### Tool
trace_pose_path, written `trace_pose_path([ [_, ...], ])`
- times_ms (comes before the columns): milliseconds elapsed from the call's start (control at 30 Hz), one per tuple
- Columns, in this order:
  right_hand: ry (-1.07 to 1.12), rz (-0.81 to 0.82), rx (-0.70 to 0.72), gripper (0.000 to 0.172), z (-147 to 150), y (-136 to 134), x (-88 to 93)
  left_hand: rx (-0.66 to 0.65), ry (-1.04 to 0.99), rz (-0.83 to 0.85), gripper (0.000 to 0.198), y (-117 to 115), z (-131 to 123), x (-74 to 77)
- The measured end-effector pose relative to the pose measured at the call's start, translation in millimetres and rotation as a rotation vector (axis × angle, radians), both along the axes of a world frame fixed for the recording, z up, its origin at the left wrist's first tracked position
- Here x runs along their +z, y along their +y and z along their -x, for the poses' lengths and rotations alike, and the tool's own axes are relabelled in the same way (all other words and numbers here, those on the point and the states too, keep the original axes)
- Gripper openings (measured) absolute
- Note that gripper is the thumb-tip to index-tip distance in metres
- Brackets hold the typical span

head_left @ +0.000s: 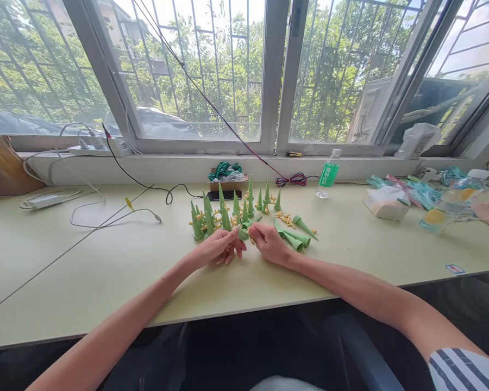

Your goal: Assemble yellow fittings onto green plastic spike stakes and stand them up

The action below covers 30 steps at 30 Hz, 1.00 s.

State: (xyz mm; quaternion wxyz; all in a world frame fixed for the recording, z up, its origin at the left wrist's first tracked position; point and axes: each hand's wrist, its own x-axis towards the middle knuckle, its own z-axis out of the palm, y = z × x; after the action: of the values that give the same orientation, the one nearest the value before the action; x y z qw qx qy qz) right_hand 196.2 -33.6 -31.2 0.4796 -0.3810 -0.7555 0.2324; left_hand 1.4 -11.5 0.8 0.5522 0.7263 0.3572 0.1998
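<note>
My left hand (222, 245) is closed with thumb and forefinger on a green plastic cone (243, 234), its wide end turned toward me. Against that end is my right hand (269, 242), its fingers curled in a pinch; whatever lies between them is mostly hidden. Just beyond my hands, several green cones (221, 201) stand upright, many with small yellow pegs sticking out of their sides. To the right of my right hand, several loose green cones (305, 227) lie on their sides beside a small heap of yellow pegs (286, 219).
Behind the cones are a dark phone (225, 195) and a small box with green wrapping (228, 174). A water bottle (328, 174) stands back right. Cables (106, 217) cross the left side. Tissues (386, 203), bagged items and another person's hand (488, 212) are at far right.
</note>
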Motion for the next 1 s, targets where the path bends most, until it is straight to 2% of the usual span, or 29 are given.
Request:
trace_pose_path([
  [133, 0.028, 0.051, 0.013, 0.038, 0.0, 0.4, -0.5, 0.006, 0.022, -0.017, 0.064, 1.9, 0.8, -1.7],
  [300, 0.049, 0.08, 0.023, 0.04, 0.6, -1.4, 2.4, 0.026, 0.033, -0.118, 0.058, 3.3, 1.9, -4.7],
  [567, 0.111, 0.227, 0.027, 0.045, 3.6, -2.6, 3.0, 0.105, 0.023, -0.466, 0.041, 2.4, 0.9, -8.6],
  [733, 0.246, 0.336, 0.082, 0.045, 6.4, -1.4, -1.3, 0.187, 0.013, -0.646, 0.033, 2.1, -0.2, -11.9],
  [1000, 0.415, 0.388, 0.162, 0.047, 9.3, -3.8, 5.2, 0.215, -0.131, -0.678, 0.032, 4.0, -3.7, -15.7],
])
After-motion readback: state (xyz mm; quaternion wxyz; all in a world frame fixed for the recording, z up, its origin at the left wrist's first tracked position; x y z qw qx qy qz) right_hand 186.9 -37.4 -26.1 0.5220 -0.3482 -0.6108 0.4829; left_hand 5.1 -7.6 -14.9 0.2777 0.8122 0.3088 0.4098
